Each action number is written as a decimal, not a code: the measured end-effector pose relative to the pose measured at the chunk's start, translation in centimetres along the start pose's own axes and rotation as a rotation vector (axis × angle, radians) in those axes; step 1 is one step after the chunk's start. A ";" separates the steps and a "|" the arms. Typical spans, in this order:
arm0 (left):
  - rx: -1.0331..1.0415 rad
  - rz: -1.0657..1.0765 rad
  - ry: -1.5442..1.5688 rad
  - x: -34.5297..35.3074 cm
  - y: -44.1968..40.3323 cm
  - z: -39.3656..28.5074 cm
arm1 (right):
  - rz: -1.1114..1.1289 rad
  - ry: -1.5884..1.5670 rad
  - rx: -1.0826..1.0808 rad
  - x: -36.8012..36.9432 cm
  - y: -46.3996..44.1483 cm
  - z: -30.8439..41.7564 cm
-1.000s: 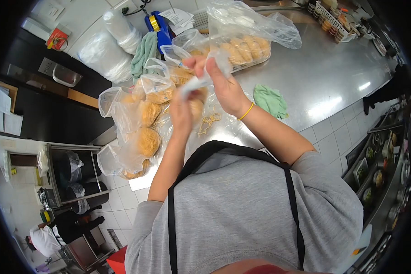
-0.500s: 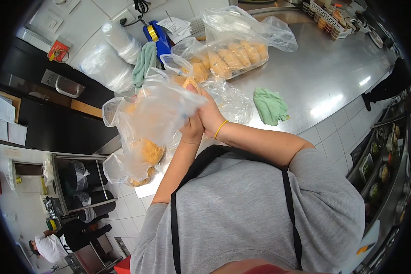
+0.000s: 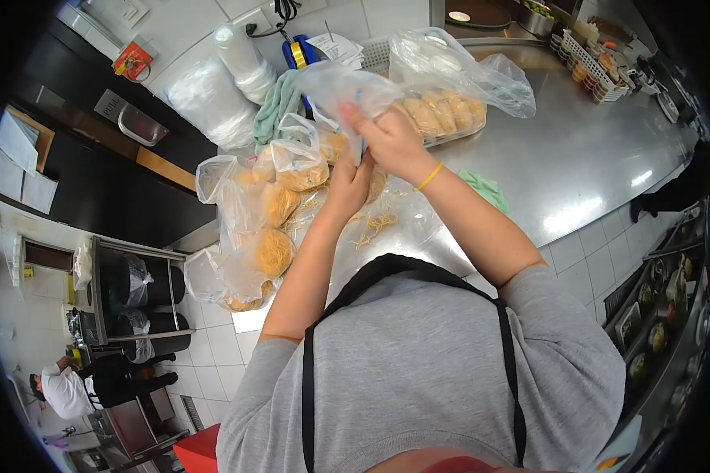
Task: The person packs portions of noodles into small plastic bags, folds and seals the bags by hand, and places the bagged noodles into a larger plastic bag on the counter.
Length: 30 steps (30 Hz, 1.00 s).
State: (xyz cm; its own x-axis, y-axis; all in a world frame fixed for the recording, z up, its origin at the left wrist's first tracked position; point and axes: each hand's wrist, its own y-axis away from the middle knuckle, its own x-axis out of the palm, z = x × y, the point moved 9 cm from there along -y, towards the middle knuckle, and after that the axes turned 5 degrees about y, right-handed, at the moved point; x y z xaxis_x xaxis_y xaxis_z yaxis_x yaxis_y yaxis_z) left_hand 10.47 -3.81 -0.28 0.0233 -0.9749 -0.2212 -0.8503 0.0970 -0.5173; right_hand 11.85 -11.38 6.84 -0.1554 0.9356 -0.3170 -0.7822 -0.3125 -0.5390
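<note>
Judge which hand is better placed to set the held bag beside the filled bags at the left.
Left, probably: the left hand holds the plastic bag lower down and sits nearer the filled bags; the right hand is farther off, at its loose upper part.

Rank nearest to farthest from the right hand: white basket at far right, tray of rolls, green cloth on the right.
From the right hand:
1. Tray of rolls, just beyond
2. Green cloth, beside the forearm
3. White basket, far right

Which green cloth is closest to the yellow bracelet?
The light green one lying on the shiny metal table, beside the right arm with the yellow bracelet. The other green cloth is bunched up by the blue thing, farther away.
</note>
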 end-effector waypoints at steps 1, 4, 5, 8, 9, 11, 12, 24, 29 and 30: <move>0.180 0.024 -0.092 0.0 -0.1 -1.7 | 0.043 -0.187 0.163 -0.3 0.3 -1.1; -0.071 0.153 0.079 -1.0 0.1 -0.9 | 0.038 -0.401 0.219 -0.6 0.7 -2.1; -0.067 0.153 0.077 -0.7 0.1 -1.3 | -0.010 -0.424 0.111 -1.1 0.6 -1.7; -0.113 -0.001 0.677 -1.7 -0.5 -2.0 | -0.266 -0.737 0.299 -2.6 1.5 -5.3; -0.101 -0.002 0.678 -1.8 -0.6 -2.5 | -0.153 -0.827 0.463 -1.3 2.4 -6.9; -0.028 -0.055 0.710 -2.3 -0.9 -3.7 | 0.233 -1.071 0.774 3.6 7.0 -9.5; 0.012 -0.016 0.613 -2.2 -1.1 -4.3 | 0.517 -1.216 0.909 6.5 10.1 -9.2; -0.194 -0.041 0.741 -0.8 0.3 -1.4 | 0.100 -0.974 0.450 1.5 7.0 -5.1; -0.538 0.020 1.028 1.2 0.9 2.1 | -0.189 0.121 -0.182 -1.9 7.9 -0.3; -0.628 0.056 0.977 1.7 1.3 2.9 | -0.155 0.130 -0.230 -1.6 8.6 0.2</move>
State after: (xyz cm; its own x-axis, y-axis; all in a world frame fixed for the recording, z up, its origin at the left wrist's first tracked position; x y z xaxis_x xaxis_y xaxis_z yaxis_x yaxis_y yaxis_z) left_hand 10.92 -4.73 -3.72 -0.2048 -0.7384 0.6425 -0.9548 0.2953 0.0349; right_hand 5.27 -15.51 2.86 0.0452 0.9507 -0.3068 -0.6311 -0.2108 -0.7465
